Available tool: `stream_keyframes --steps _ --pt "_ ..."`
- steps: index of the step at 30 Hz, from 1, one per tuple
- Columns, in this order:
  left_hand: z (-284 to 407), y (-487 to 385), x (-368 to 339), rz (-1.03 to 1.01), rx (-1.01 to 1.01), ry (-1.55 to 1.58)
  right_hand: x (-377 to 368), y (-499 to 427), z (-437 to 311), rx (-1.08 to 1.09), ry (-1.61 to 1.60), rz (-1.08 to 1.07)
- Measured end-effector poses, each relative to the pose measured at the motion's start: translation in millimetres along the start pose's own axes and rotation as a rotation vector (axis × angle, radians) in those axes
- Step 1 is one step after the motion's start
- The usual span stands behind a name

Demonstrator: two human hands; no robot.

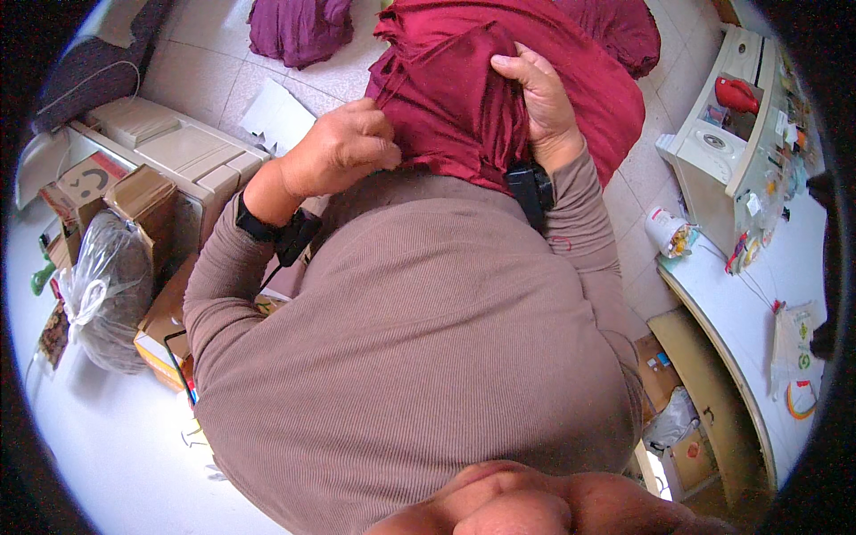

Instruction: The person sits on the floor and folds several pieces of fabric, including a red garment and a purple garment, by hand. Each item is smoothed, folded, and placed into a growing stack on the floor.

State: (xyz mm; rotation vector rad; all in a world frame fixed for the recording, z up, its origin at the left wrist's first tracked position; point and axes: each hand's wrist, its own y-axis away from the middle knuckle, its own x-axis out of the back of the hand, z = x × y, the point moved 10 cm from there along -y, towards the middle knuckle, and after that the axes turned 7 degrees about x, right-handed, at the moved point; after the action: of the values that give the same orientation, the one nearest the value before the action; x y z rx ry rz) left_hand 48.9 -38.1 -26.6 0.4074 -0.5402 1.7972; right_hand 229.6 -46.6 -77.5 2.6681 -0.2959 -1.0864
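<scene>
A dark red piece of fabric [455,100] lies gathered over my lap and spreads out to the upper right. My left hand [348,144] is curled at the fabric's left edge, its fingertips turned down and partly hidden; whether it pinches the cloth is unclear. On the right side my right hand [545,100] grips a fold of the red fabric between thumb and fingers. Dark bands with black devices sit at both wrists. Bundles of purple fabric [301,30] rest on the tiled floor beyond the lap.
Cardboard boxes [144,194] and a tied clear plastic bag [110,294] stand at left, beside a beige cabinet [200,154]. A white drawer cabinet [715,147] is at right, with a white tub [669,232] near it. A curved tabletop [749,321] edges the lower right.
</scene>
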Motion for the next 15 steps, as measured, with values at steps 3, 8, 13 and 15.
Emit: stream_keyframes --steps 3,8,13,15 --pt "5.3 7.6 -8.8 -0.024 -0.056 -0.169 2.0 0.3 -3.4 0.025 -0.039 0.023" --pt "-6.1 11.7 -14.4 -0.035 0.046 -0.127 4.5 0.9 -7.3 0.038 -0.074 0.04" --pt "-16.5 -2.3 -20.8 0.005 0.231 0.059 4.4 0.2 -8.3 0.051 -0.059 0.064" --pt "-13.3 -12.1 -26.5 0.002 0.226 0.034 5.2 1.1 -8.3 0.055 -0.039 0.082"
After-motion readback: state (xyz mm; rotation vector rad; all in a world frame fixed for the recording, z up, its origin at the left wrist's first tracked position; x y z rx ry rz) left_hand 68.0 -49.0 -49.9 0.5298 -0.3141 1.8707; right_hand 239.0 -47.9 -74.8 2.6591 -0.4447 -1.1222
